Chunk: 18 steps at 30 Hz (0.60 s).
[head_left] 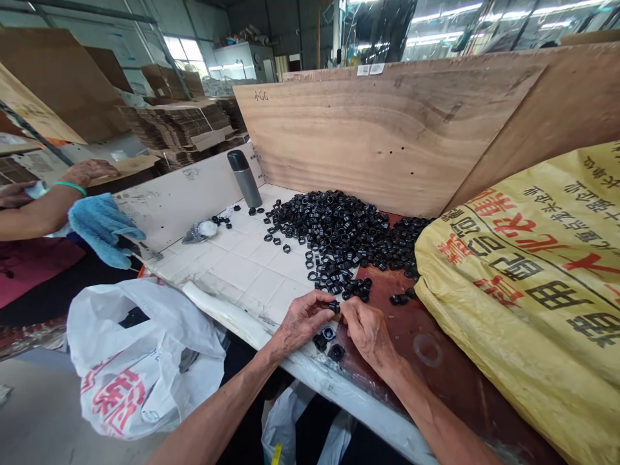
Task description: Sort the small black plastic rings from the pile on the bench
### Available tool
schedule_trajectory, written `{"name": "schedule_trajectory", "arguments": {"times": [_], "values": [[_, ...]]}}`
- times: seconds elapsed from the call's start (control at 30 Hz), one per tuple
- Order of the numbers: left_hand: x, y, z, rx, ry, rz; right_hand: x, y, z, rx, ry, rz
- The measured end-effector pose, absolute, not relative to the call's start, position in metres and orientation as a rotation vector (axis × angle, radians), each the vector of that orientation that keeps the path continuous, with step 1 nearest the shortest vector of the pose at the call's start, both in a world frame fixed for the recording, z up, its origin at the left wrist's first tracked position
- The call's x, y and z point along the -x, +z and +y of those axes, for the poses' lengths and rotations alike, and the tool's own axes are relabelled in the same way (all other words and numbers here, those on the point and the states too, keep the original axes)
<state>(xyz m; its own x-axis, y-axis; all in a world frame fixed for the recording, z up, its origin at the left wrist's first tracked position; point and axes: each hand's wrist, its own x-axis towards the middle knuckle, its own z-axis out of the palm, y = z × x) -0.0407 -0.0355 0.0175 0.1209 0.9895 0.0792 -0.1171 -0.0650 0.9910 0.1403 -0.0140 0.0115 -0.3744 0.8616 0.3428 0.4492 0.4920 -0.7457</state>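
Note:
My left hand (306, 318) pinches a small black plastic ring-shaped part (334, 307) between thumb and fingers, above the table's front edge. Right beside it, my right hand (365, 328) is closed, its fingertips meeting the part's right side; what they hold, if anything, is hidden. Under my hands, several black parts (336, 352) lie at the table edge, one showing its open inside. Beyond my fingertips spreads a large heap of black plastic rings (334, 223), reaching back to the wooden board.
A yellow printed sack (523, 278) bulges over the right side. A grey flask (245, 179) stands at the back left, near a small plastic bag (200, 231). A white plastic bag (145, 361) hangs at the front left. Further left, another person's arm (43, 210) shows. A wooden board (387, 135) borders the back.

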Motion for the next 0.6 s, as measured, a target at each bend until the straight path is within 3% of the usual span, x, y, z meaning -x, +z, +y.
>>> {"name": "schedule_trajectory", "arguments": {"times": [0.6], "values": [[0.0412, 0.0201, -0.0363, -1.196, 1.156, 1.012, -0.1407, 0.0173, -0.0159, 1.018, 0.754, -1.978]]}}
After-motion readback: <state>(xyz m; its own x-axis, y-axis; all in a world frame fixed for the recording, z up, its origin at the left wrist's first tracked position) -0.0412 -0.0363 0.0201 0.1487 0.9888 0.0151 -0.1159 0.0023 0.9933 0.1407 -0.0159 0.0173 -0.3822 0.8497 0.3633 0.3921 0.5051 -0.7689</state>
